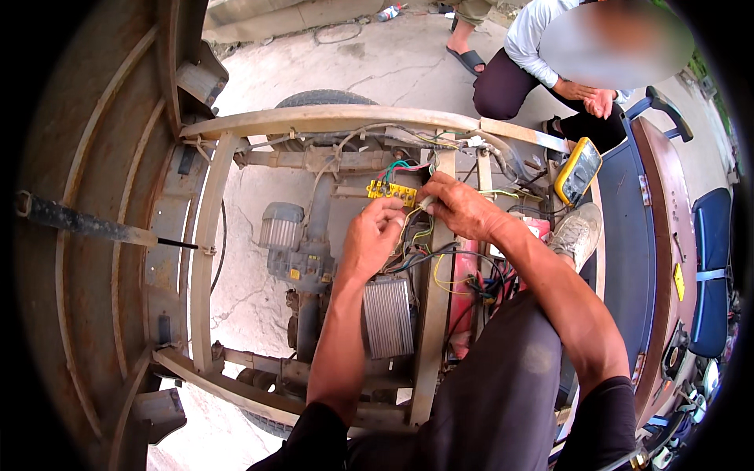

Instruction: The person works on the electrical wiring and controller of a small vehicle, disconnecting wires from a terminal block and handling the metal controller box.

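Note:
Both my hands work over the open metal frame of a vehicle. My left hand [369, 242] has its fingers curled just below a yellow terminal block [393, 191], close to a thin yellow wire [406, 226]; what its fingertips hold, if anything, is hidden. Beside the block, my right hand [465, 207] pinches a pale cable [426, 203]. Green, red and blue wires [402, 167] run into the block from above. Under my hands lies a finned grey metal box [388, 318] with several wires running near it.
An electric motor [281, 228] and axle sit inside the frame [330, 119]. A yellow multimeter [578, 171] leans at the right, near my shoe [577, 235]. A person [542, 59] crouches beyond it. The rusty raised bed [94, 235] stands at left, a blue seat [711, 271] at right.

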`<move>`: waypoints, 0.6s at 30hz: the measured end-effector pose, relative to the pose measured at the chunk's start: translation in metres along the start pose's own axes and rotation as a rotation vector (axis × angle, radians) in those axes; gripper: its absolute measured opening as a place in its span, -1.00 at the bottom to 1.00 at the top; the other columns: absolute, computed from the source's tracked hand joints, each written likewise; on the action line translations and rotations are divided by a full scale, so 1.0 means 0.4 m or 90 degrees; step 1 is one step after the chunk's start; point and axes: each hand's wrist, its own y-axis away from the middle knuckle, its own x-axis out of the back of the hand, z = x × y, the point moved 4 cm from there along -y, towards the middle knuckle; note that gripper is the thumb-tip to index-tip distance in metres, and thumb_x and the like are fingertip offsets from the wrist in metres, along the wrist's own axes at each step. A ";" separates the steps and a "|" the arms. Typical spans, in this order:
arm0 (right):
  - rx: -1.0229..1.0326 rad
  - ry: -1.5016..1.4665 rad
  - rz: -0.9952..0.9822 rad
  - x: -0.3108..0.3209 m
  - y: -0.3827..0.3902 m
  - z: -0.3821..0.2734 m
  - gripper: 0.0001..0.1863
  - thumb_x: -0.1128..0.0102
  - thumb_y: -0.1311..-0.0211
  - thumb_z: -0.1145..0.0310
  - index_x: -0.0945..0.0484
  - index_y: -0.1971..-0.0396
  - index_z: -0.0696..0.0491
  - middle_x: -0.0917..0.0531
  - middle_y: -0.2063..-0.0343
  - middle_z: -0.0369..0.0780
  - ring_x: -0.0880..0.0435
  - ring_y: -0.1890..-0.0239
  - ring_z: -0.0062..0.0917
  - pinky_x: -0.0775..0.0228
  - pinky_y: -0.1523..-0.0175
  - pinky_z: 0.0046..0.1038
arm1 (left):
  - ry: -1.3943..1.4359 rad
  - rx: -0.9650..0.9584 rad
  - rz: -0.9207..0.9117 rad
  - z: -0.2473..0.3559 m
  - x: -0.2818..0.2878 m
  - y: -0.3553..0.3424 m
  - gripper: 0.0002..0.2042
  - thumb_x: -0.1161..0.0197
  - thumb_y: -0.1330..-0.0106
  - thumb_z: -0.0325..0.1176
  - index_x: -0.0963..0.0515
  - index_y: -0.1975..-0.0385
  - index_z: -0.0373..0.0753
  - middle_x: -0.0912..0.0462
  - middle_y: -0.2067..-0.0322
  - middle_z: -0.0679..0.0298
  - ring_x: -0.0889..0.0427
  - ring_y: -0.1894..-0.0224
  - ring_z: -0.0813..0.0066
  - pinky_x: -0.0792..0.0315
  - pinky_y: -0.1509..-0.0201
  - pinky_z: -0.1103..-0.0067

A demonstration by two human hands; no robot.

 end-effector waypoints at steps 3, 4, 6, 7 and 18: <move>-0.002 -0.002 0.003 -0.003 -0.003 0.000 -0.78 -0.13 -0.25 0.52 -0.52 0.11 0.14 -0.49 0.13 -0.07 -0.53 0.02 -0.11 -0.40 -0.12 -0.24 | -0.026 -0.007 0.000 0.004 0.000 0.008 -0.67 -0.20 -0.26 -0.62 -0.48 -0.04 -0.37 -0.67 0.31 0.26 -0.55 0.38 0.66 -0.45 0.28 0.67; -0.003 -0.003 0.002 -0.004 -0.002 0.004 -0.78 -0.13 -0.25 0.52 -0.52 0.11 0.14 -0.49 0.13 -0.07 -0.53 0.02 -0.11 -0.40 -0.12 -0.24 | -0.026 -0.005 0.000 0.005 0.000 0.008 -0.67 -0.20 -0.26 -0.62 -0.48 -0.04 -0.37 -0.67 0.31 0.26 -0.55 0.38 0.66 -0.45 0.28 0.67; -0.019 0.001 -0.007 -0.007 -0.001 0.016 -0.72 -0.11 -0.22 0.53 -0.54 0.05 0.08 -0.50 0.09 -0.06 -0.57 0.01 -0.09 -0.43 -0.13 -0.23 | -0.020 0.000 -0.012 0.007 -0.002 0.007 -0.67 -0.28 -0.21 -0.62 -0.52 0.00 -0.36 -0.67 0.33 0.27 -0.57 0.36 0.63 -0.46 0.25 0.64; -0.019 0.001 -0.007 -0.007 -0.001 0.018 -0.72 -0.11 -0.22 0.53 -0.54 0.05 0.08 -0.50 0.09 -0.06 -0.57 0.01 -0.09 -0.43 -0.13 -0.23 | -0.020 0.000 -0.012 0.008 -0.003 0.007 -0.67 -0.28 -0.21 -0.62 -0.52 0.00 -0.36 -0.67 0.33 0.27 -0.57 0.36 0.63 -0.46 0.25 0.64; 0.013 0.003 -0.012 0.006 -0.005 -0.006 -0.76 -0.08 -0.23 0.49 -0.56 0.11 0.12 -0.52 0.13 -0.02 -0.57 0.02 -0.07 -0.43 -0.13 -0.21 | -0.105 -0.025 0.071 -0.031 0.000 -0.005 -0.81 -0.22 -0.27 -0.56 -0.57 0.12 -0.34 -0.65 0.46 0.33 -0.56 0.40 0.63 -0.45 0.29 0.58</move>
